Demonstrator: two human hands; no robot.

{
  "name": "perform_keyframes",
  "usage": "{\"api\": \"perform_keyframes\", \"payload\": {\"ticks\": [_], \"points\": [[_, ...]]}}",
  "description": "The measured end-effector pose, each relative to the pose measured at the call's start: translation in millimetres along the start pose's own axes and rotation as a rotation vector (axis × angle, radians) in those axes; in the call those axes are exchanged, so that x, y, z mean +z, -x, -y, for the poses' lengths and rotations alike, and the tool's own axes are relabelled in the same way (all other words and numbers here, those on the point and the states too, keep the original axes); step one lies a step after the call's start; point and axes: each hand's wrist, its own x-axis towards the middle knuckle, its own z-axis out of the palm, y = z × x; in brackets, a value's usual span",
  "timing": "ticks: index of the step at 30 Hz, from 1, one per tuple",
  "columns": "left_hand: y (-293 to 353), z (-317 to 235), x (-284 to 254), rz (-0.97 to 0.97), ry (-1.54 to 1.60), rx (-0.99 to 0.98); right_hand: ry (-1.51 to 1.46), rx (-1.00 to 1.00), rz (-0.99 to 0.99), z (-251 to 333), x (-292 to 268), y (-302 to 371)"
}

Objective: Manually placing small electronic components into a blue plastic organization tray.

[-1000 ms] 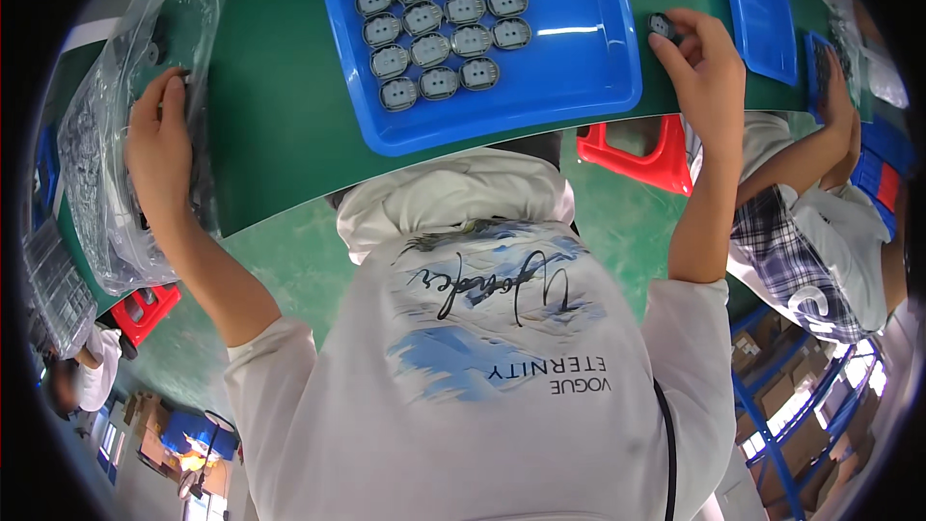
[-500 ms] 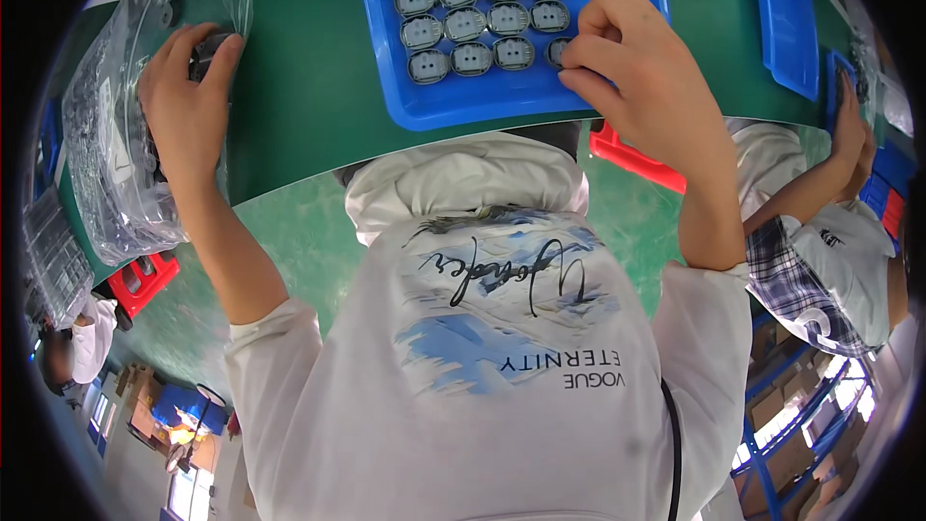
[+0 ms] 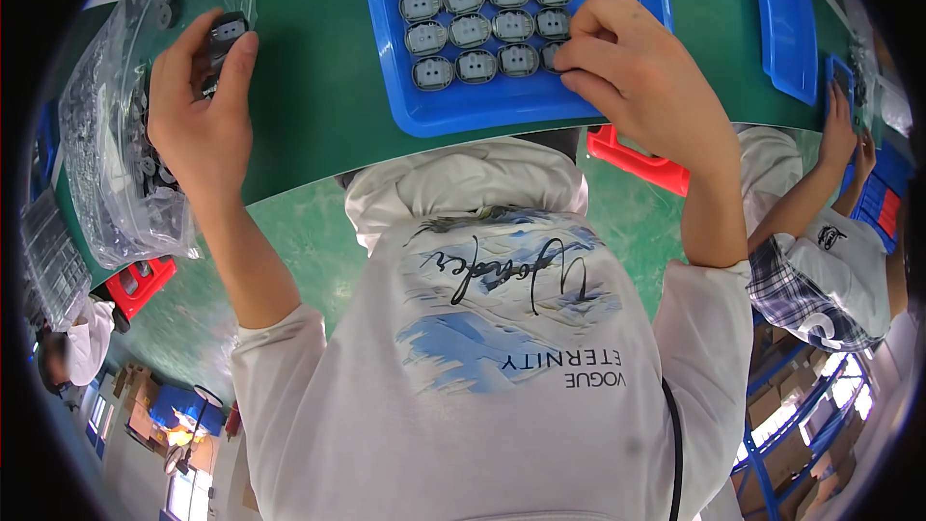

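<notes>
My left hand (image 3: 201,121) is beside the clear plastic bag at the left, its thumb and fingers closed on a dark oval plastic part (image 3: 230,31) with a grey middle. Another dark piece shows lower between the fingers, mostly hidden. My right hand (image 3: 641,77) reaches over the near right part of a blue tray (image 3: 434,123). Its fingertips pinch a grey oval plastic part (image 3: 550,56) at the end of the nearest row, and they cover much of it. Rows of similar oval parts (image 3: 470,31), each with two small holes, lie in the tray.
The clear bag (image 3: 101,164) with dark pieces lies on the green table (image 3: 309,58). Another blue tray (image 3: 783,24) is farther right. At the right edge a co-worker's hands (image 3: 841,135) are at the table. Red stools (image 3: 637,162) stand below the table edge.
My left hand has come away from the bag slightly to the right, showing the dark oval part in its fingers. My right hand stays at the same part in the tray.
</notes>
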Motion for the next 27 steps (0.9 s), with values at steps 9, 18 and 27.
{"api": "perform_keyframes", "payload": {"ticks": [9,18,27], "points": [[15.6,-107.9,58.8,0.234,0.339,0.357,-1.146,0.136,-0.388,29.9,4.6,-18.9],[-27.1,-192.0,108.2,0.484,0.442,0.656,-0.244,0.58,-0.923,-71.1,-23.6,63.8],[-120.1,-217.9,278.0,0.52,0.299,0.91,0.516,0.53,-0.536,-38.0,5.6,106.7]]}}
